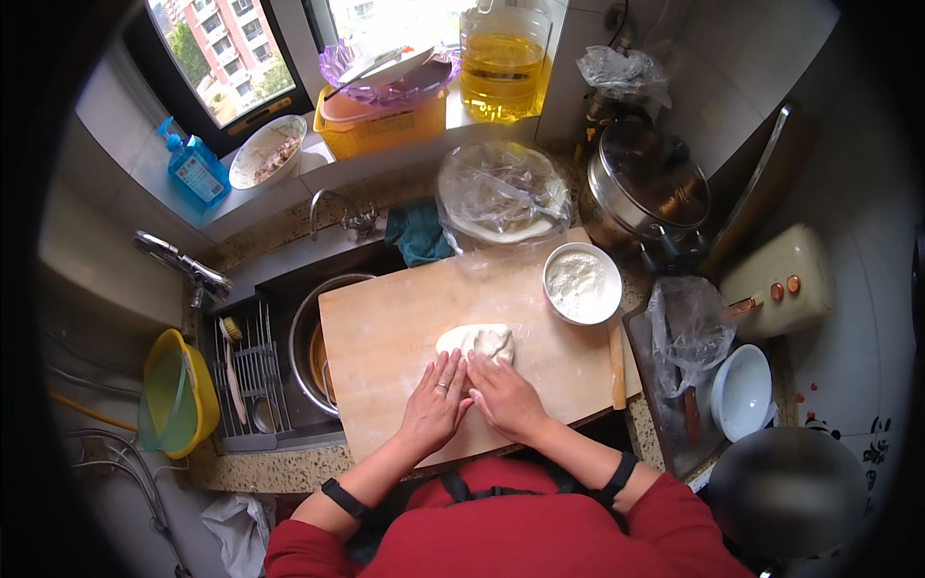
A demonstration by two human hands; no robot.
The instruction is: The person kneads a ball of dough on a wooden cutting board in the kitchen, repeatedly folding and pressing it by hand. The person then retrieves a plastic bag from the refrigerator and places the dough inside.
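A lump of pale dough (470, 337) lies on a light wooden board (383, 318), its near side covered by my fingers. My left hand (436, 403) presses flat on it from the left, a ring on one finger. My right hand (506, 397) lies on the dough from the right, with the thumbs close together. Neither hand is closed around anything; how the dough looks under the fingers is hidden. A white bowl of flour (578, 278) stands at the board's far right corner. Along the right edge rests a wooden rolling pin (617, 365).
Left of the board is a sink with a metal pot (298, 347) and a drying rack (249, 383). A plastic-covered bowl (504, 191) sits behind. To the right are a lidded pot (643, 180), a knife (691, 415), white bowls (744, 394) and a cream toaster (780, 282).
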